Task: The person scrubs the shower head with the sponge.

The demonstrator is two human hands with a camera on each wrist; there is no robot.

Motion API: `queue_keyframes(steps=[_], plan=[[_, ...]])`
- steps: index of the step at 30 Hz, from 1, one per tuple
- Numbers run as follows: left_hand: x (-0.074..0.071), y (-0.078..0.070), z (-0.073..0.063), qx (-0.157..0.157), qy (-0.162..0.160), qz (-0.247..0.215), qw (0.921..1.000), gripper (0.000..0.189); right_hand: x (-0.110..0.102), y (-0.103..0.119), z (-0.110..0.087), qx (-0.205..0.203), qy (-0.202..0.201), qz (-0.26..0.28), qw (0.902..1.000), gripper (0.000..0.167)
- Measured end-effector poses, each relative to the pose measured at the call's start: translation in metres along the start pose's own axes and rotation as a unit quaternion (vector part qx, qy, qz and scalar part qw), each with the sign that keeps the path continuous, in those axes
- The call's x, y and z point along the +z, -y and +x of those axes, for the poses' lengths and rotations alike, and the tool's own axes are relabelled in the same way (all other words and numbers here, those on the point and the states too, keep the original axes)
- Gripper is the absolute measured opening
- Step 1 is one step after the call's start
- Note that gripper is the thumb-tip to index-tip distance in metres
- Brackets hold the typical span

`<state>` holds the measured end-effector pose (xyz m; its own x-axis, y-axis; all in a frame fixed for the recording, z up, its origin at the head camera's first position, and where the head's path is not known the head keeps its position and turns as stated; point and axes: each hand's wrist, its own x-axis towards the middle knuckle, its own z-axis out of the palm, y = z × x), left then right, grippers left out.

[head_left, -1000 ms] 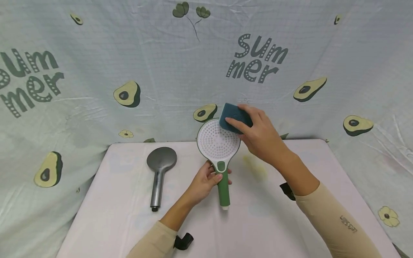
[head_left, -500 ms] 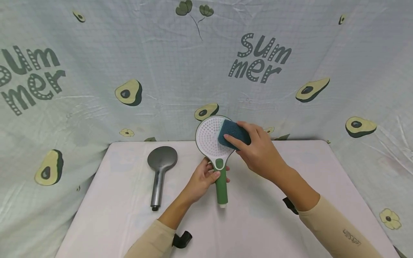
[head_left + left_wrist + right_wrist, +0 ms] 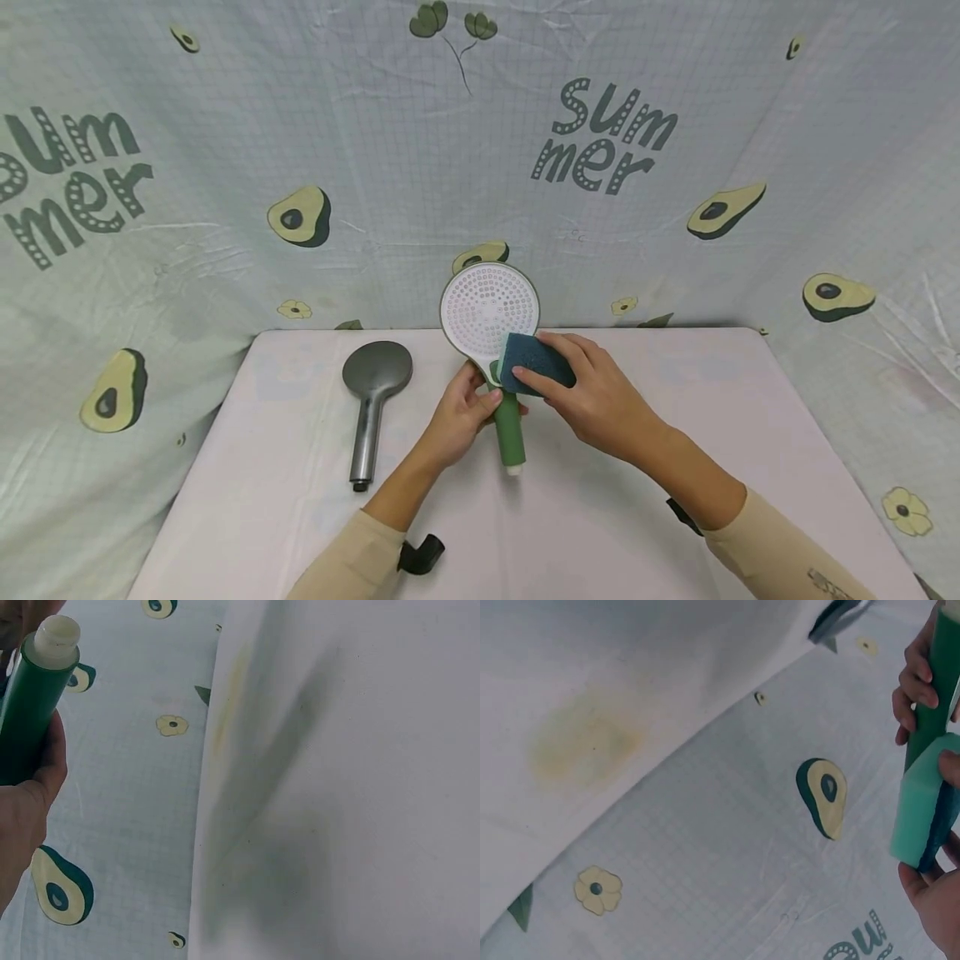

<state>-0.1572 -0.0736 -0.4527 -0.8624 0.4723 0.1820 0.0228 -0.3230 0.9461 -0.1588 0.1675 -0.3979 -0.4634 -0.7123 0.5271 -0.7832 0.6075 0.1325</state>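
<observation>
A shower head (image 3: 489, 304) with a white nozzle face and green handle is held upright, clear of the table, by my left hand (image 3: 457, 417). My left fingers wrap round the top of the handle. My right hand (image 3: 600, 396) pinches a sponge (image 3: 536, 364), dark blue on one side and light green on the other. The sponge's edge lies against the neck of the shower head, just under the nozzle face. In the left wrist view the pale threaded end (image 3: 58, 637) of the handle points out past my hand. The right wrist view shows the sponge's green side toward the handle.
A second shower head (image 3: 372, 400), dark grey with a metallic handle, lies on the table left of my hands. A pale cloth covers the table (image 3: 637, 533), with a yellowish stain (image 3: 585, 746) on it. A printed curtain (image 3: 375, 167) rises behind.
My right hand has brought the sponge down from the top right of the nozzle face to the neck. The left hand has shifted and tilted the shower head slightly left.
</observation>
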Motion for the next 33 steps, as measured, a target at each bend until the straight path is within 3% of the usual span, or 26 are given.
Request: queue_keyframes(steps=[7, 13, 20, 26, 33], plan=[[0.006, -0.002, 0.001, -0.008, -0.017, -0.029, 0.9994, 0.060, -0.003, -0.015, 0.015, 0.017, -0.022, -0.001, 0.9996, 0.069], [0.010, 0.001, 0.001, -0.023, -0.032, -0.073, 0.9966, 0.059, -0.005, -0.035, 0.038, 0.045, -0.064, 0.044, 0.9960, 0.068], [0.012, 0.004, 0.002, -0.043, 0.003, -0.192, 0.9805, 0.043, -0.007, -0.038, 0.048, 0.061, -0.089, 0.077, 0.9912, 0.064], [0.011, -0.001, 0.001, -0.052, 0.010, -0.240, 0.9694, 0.036, -0.004, -0.024, 0.039, 0.023, -0.058, 0.095, 0.9935, 0.064], [0.007, -0.005, 0.000, -0.043, 0.037, -0.253, 0.9658, 0.052, 0.000, -0.014, 0.026, -0.044, -0.032, 0.060, 0.9967, 0.068]])
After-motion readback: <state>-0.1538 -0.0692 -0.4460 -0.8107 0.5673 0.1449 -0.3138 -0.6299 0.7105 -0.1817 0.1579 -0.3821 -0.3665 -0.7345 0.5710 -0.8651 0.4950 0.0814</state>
